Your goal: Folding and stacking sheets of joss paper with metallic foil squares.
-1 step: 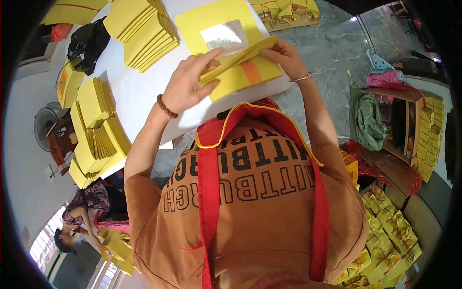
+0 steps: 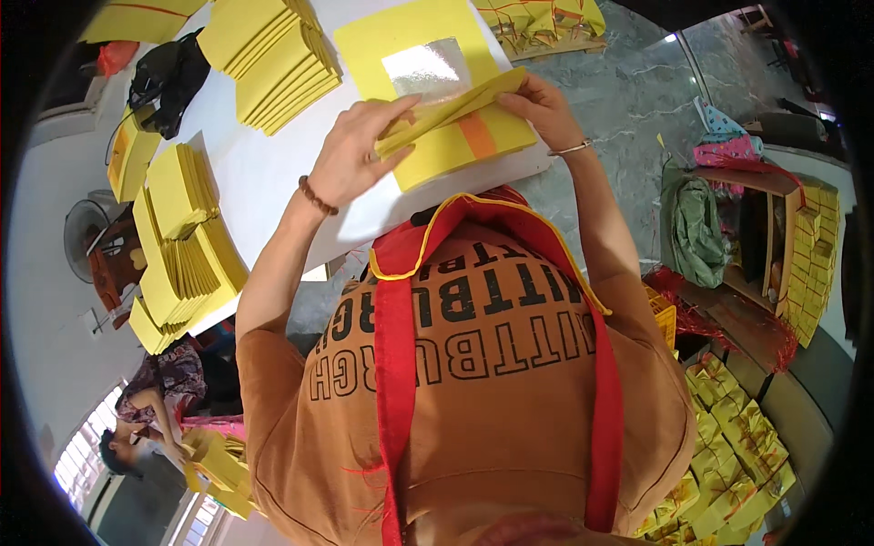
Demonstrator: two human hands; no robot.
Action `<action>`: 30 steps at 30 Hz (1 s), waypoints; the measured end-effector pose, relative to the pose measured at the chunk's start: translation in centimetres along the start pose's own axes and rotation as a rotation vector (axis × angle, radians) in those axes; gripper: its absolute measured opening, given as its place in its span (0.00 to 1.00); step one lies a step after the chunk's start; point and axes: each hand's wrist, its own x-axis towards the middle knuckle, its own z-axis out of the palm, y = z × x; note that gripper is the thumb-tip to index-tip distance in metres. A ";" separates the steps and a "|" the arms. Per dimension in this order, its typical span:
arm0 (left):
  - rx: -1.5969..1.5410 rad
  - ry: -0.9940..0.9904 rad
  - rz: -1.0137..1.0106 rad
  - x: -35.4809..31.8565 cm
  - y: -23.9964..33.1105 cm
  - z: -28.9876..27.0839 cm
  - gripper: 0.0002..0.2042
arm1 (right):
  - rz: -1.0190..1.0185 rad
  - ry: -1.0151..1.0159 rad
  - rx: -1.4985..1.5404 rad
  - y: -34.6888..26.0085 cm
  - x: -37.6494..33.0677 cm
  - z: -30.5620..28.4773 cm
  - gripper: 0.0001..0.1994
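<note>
A yellow paper sheet (image 2: 455,111) is partly folded over into a slanting roll, on top of yellow paper (image 2: 437,168) at the table's near edge. My left hand (image 2: 350,150) has its thumb and fingers curled around the left end of the fold. At the other end, my right hand (image 2: 544,111) pinches the paper between thumb and fingers. Beyond the fold shows a shiny silver square (image 2: 428,68) on the yellow paper. An orange patch (image 2: 476,135) lies on the near side, partly under the fold.
Fanned stacks of yellow paper (image 2: 282,82) lie on the white table (image 2: 264,173), with more stacks (image 2: 187,246) along its left edge. A black bag (image 2: 168,82) sits at the far left. Another person (image 2: 155,409) is at lower left. Tied yellow bundles (image 2: 737,437) fill the lower right.
The left end of the fold has moved slightly, and my left thumb has shifted up a little toward it. My right hand stays nearly in place.
</note>
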 end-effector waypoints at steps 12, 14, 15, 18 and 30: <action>0.204 0.399 0.254 -4.6 -2.4 -3.1 0.14 | -0.693 -0.179 -1.450 -9.7 1.4 6.6 0.19; 0.220 0.441 0.206 -7.9 -2.6 -4.4 0.15 | -0.793 -0.164 -1.502 -10.8 1.1 10.8 0.17; 0.231 0.482 0.169 -9.7 -2.9 -4.9 0.15 | -0.802 -0.175 -1.489 -10.4 0.9 12.9 0.17; 0.206 0.549 0.095 -15.0 -4.5 -4.6 0.16 | -0.819 -0.136 -1.330 -7.9 0.1 18.3 0.18; 0.128 0.292 -0.164 -26.2 -11.0 2.6 0.14 | -0.609 -0.512 -1.124 8.7 -0.1 22.8 0.17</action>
